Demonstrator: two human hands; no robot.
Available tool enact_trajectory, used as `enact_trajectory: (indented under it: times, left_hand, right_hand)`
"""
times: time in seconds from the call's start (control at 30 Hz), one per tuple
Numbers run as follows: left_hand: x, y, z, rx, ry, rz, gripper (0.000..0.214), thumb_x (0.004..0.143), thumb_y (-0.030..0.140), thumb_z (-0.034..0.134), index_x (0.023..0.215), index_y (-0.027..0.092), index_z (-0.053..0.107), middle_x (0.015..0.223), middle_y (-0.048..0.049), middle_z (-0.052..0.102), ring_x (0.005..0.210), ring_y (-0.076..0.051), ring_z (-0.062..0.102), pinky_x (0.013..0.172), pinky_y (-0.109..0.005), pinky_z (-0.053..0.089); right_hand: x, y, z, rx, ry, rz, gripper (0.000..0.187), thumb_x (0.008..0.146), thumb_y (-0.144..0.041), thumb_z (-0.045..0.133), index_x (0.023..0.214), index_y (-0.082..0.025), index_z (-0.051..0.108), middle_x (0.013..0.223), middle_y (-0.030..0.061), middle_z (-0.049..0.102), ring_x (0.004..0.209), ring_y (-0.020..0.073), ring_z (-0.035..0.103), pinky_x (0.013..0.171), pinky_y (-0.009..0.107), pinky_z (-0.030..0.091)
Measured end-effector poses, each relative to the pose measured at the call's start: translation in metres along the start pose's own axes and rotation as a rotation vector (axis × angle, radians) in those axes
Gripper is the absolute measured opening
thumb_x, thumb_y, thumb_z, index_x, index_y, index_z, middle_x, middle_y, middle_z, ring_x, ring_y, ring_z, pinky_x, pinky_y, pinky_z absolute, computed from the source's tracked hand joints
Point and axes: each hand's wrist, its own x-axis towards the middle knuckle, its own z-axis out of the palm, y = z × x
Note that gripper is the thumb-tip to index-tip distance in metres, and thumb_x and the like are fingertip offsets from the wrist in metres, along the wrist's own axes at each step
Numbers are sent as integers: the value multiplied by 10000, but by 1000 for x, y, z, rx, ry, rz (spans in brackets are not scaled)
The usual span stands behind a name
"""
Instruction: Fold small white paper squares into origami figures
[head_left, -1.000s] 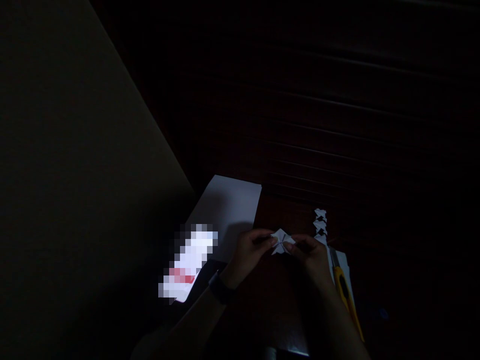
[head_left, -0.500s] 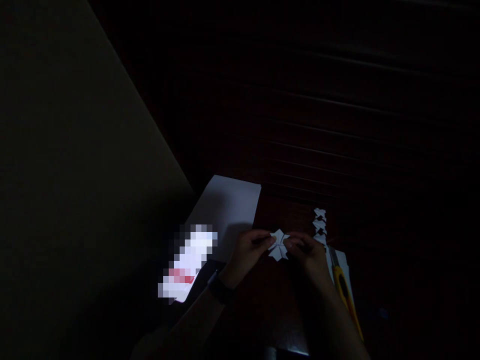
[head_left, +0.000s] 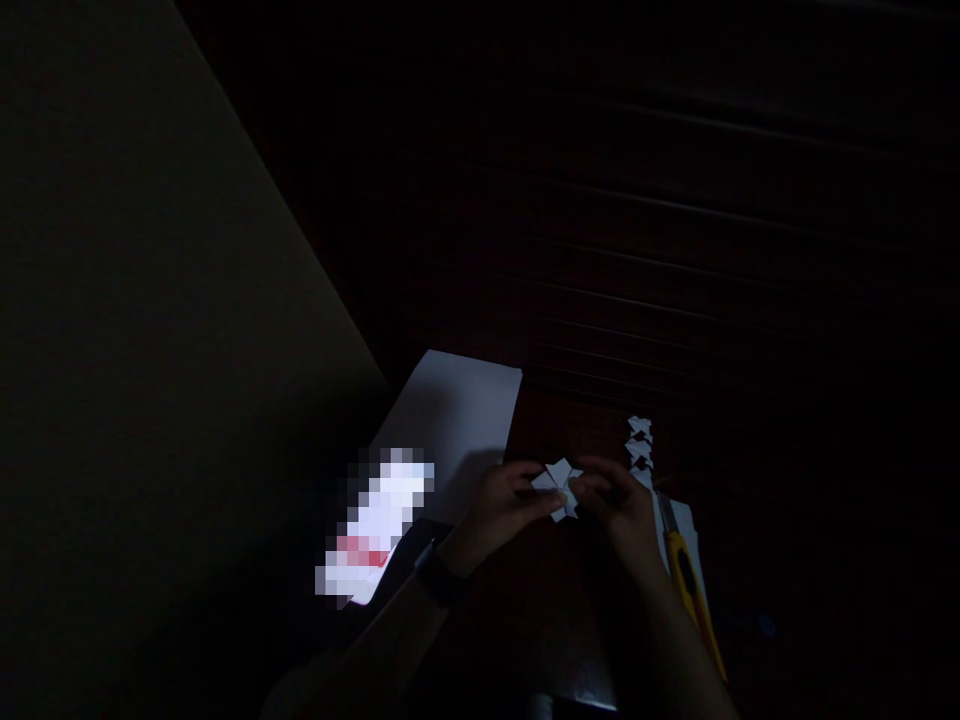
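Observation:
Between my two hands is a small folded paper star point(head_left: 558, 478), white and with several points. My left hand point(head_left: 501, 508), a dark watch point(head_left: 442, 574) on its wrist, grips the star from the left with the thumb pressed on its lower middle. From the other side my right hand point(head_left: 619, 508) pinches the star's right part between thumb and fingers. Both hands hold it above the dark tabletop. The undersides of the fingers are hidden, and the light is dim.
White paper sheets point(head_left: 465, 410) lie at the left beside a brightly lit, pixelated screen point(head_left: 386, 515). On the right, a yellow utility knife point(head_left: 686, 575) rests on more paper point(head_left: 686, 515), near several folded paper pieces point(head_left: 639, 440). A wall point(head_left: 150, 250) stands left.
My left thumb has slid right and down, from the star's left edge to its lower middle. The star has turned slightly. My right hand stays nearly in place.

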Motion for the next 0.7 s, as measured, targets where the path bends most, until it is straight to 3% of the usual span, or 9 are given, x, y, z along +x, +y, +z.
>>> enact_trajectory:
  times: [0.23, 0.43, 0.57, 0.7]
  left_hand:
    - [6, -9, -3, -26, 78, 19, 288, 700, 291, 721, 929, 121, 675, 819, -89, 711, 695, -179, 659, 620, -265, 509]
    - [7, -12, -3, -108, 131, 21, 310, 707, 290, 715, 965, 127, 663, 850, -81, 714, 722, -184, 666, 644, -276, 524]
    - [6, -9, -2, -99, 163, -1, 315, 689, 275, 732, 955, 124, 661, 772, -63, 710, 659, -163, 652, 605, -256, 508]
    - [5, -9, -3, -30, 112, 31, 333, 697, 280, 727, 977, 117, 652, 753, -58, 700, 644, -153, 635, 574, -232, 478]
  right_hand:
    - [-4, -9, 6, 3, -68, -90, 340, 728, -334, 709, 1028, -258, 570, 898, 20, 668, 822, 193, 615, 738, 309, 470]
    - [-5, -5, 4, -164, -180, -113, 194, 754, -299, 686, 934, -234, 648, 812, 5, 634, 785, 179, 588, 721, 291, 457]
    - [-4, -4, 2, -152, -215, -119, 208, 745, -283, 697, 942, -235, 649, 818, 2, 625, 793, 174, 580, 723, 281, 452]
    - [-3, -2, 2, -45, -106, -103, 203, 762, -319, 683, 923, -236, 592, 827, 3, 626, 791, 170, 584, 714, 278, 451]
